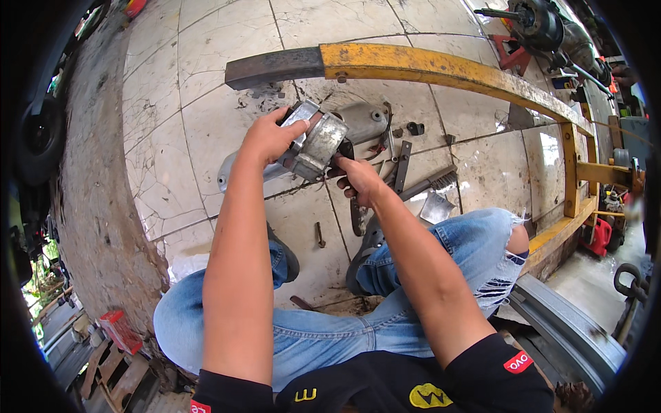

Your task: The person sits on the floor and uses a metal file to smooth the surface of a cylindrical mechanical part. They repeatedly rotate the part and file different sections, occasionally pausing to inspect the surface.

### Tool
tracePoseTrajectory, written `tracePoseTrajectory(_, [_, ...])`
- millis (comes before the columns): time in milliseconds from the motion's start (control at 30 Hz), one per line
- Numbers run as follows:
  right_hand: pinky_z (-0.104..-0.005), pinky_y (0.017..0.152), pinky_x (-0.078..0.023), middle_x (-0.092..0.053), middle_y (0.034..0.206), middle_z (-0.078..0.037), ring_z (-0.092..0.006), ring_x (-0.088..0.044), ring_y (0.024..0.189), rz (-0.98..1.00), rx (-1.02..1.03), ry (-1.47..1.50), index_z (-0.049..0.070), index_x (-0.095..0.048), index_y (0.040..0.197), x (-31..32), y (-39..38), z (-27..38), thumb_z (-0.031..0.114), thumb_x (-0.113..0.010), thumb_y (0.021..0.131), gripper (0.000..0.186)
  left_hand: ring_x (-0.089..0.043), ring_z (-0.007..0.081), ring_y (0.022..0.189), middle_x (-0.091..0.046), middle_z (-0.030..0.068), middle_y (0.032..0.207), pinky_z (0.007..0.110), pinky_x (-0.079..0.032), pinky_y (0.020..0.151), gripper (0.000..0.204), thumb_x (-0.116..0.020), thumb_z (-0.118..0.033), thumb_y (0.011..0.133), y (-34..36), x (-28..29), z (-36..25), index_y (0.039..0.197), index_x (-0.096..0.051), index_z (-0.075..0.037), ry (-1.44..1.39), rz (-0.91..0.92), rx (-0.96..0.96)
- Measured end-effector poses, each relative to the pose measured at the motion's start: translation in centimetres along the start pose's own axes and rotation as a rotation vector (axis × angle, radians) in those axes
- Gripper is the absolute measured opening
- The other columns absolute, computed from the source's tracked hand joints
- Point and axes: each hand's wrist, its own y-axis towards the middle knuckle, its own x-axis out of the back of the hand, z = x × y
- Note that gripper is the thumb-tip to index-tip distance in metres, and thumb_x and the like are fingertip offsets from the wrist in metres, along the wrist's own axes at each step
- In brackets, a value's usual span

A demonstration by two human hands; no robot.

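Near the middle of the view a cast metal housing (320, 144) is held up by both hands. My left hand (272, 138) grips its upper left, thumb over the shiny flange. My right hand (354, 177) has curled fingers at the lower right of the housing, beside a dark part (344, 148); exactly what they pinch is partly hidden. Behind and below the housing a long grey cast piece (365, 120) lies on the tiles. To the right are a wrench (391, 148), a flat dark bar (404, 165), a toothed metal part (430, 184) and a small bolt (320, 234).
A yellow steel frame (413, 62) arches over the tiled floor (186, 158) and runs down the right side. A large axle assembly (558, 41) sits at top right on a red stand (513, 55). My bent knees flank the work. Grey steel rails (564, 323) lie at lower right.
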Motion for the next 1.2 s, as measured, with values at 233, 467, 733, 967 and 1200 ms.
tracePoseTrajectory(233, [-0.0224, 0.047, -0.03, -0.065, 0.099, -0.002, -0.0105, -0.045, 0.064, 0.07, -0.062, 0.099, 0.012, -0.059, 0.109, -0.7, -0.4, -0.9, 0.046, -0.052, 0.101, 0.036, -0.066, 0.0287, 0.112, -0.064, 0.0184, 0.131, 0.037, -0.052, 0.094, 0.077, -0.081, -0.036, 0.075, 0.6, 0.3, -0.7, 0.141, -0.056, -0.005, -0.071, 0.068, 0.0])
tracePoseTrajectory(467, [-0.0256, 0.044, -0.032, -0.064, 0.097, -0.005, -0.0104, -0.044, 0.058, 0.107, -0.08, 0.127, 0.01, -0.059, 0.111, -2.3, -1.4, -1.9, 0.032, -0.061, 0.097, 0.026, -0.062, 0.0153, 0.071, -0.068, 0.013, 0.111, 0.03, -0.046, 0.045, 0.065, -0.082, -0.031, 0.075, 1.2, 0.3, -1.7, 0.133, -0.061, -0.013, -0.009, 0.068, -0.093])
tracePoseTrajectory(733, [-0.0267, 0.041, -0.03, -0.066, 0.086, -0.005, -0.0082, -0.044, 0.05, -0.101, 0.194, -0.104, 0.008, -0.063, 0.107, 0.5, -1.6, 0.0, 0.022, -0.065, 0.091, 0.021, -0.065, 0.0235, 0.098, -0.069, 0.0143, 0.109, 0.034, -0.052, 0.086, 0.059, -0.084, -0.036, 0.078, 1.2, -2.2, 2.0, 0.12, -0.059, -0.003, -0.275, -0.195, -0.251])
tracePoseTrajectory(967, [-0.0268, 0.046, -0.037, -0.067, 0.085, -0.005, -0.0082, -0.048, 0.055, -0.305, 0.454, -0.117, 0.002, -0.064, 0.118, 2.0, -1.0, -0.2, 0.027, -0.068, 0.091, 0.036, -0.062, 0.0208, 0.102, -0.065, 0.0135, 0.113, 0.033, -0.051, 0.089, 0.071, -0.086, -0.028, 0.075, 0.2, -1.5, 2.4, 0.131, -0.05, -0.002, -0.354, -0.061, -0.271])
tracePoseTrajectory(1200, [-0.0255, 0.043, -0.031, -0.056, 0.087, 0.0, -0.0072, -0.042, 0.051, -0.079, 0.217, -0.194, 0.01, -0.051, 0.133, 0.5, -2.6, 3.8, 0.047, -0.065, 0.094, 0.055, -0.06, 0.0207, 0.107, -0.065, 0.0128, 0.117, 0.034, -0.047, 0.094, 0.074, -0.086, -0.037, 0.077, -0.6, -0.7, 2.8, 0.134, -0.051, -0.007, -0.307, -0.016, -0.278])
